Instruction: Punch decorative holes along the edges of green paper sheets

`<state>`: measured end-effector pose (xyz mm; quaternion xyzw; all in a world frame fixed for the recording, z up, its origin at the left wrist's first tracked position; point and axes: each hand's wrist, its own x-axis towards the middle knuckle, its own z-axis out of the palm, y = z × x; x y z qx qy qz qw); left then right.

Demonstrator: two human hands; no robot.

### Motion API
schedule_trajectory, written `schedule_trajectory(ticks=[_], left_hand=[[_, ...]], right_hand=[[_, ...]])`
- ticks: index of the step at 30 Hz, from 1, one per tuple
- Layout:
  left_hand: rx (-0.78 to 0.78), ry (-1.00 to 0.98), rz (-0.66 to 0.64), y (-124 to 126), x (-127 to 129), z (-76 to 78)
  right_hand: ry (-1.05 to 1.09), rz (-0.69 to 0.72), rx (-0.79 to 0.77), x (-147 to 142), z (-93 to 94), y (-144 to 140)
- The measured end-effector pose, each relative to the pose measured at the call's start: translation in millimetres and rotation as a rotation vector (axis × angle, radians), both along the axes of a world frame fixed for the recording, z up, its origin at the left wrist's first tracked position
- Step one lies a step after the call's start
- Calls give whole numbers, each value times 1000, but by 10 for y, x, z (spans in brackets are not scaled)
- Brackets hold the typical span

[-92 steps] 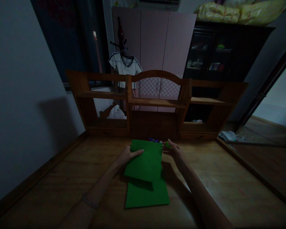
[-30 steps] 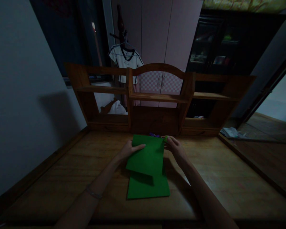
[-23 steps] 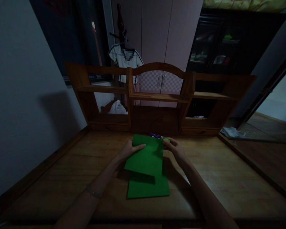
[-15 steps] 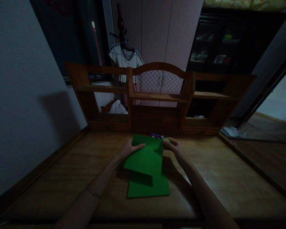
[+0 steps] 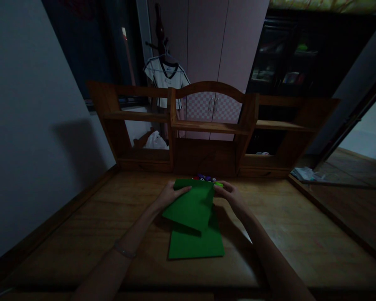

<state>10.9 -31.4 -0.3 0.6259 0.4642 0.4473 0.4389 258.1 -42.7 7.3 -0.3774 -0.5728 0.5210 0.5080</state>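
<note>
A green sheet of paper [image 5: 191,207] is held raised and tilted above the desk. Its near edge hangs over a second green piece [image 5: 196,246] lying flat; whether the two are joined I cannot tell. My left hand [image 5: 171,195] grips the sheet's left side, thumb on top and the other fingers hidden beneath. At the upper right corner, my right hand [image 5: 227,192] pinches the sheet between thumb and fingers. Just by those fingertips shows a small lime-green item [image 5: 218,184], too small to name. Behind the sheet's far edge sit small purple, red and white things [image 5: 203,177], partly hidden.
The wooden desk [image 5: 97,217] carries a shelf unit [image 5: 209,127] along its back edge. A wall [image 5: 28,125] borders the left side. To the right, pale papers or bags [image 5: 303,173] lie beyond the desk's raised edge. A white shirt [image 5: 166,79] hangs behind.
The raised sheet has shifted slightly, its near right corner a little lower. Both hands keep nearly the same hold and place. The view has moved very slightly.
</note>
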Motion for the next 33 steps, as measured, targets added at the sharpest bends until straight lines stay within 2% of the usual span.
schedule_trajectory(ticks=[13,20,26,31,33], left_hand=[[-10,-31,-48,-18,-14,6],[-17,-18,-16,-14,-9,13],[-88,-113,-43,-10,2,-24],[-61,-78,-14,47,-17,-73],[-59,-47,-55,75,-17,-87]], right_hand=[[57,-11,-15,4,-77,55],[9,12,25,7,-53,33],[-28,62,53,-11,-5,-9],[-38,86,-41,-1,-16,-14],[-23,111,-106,11,-46,-2]])
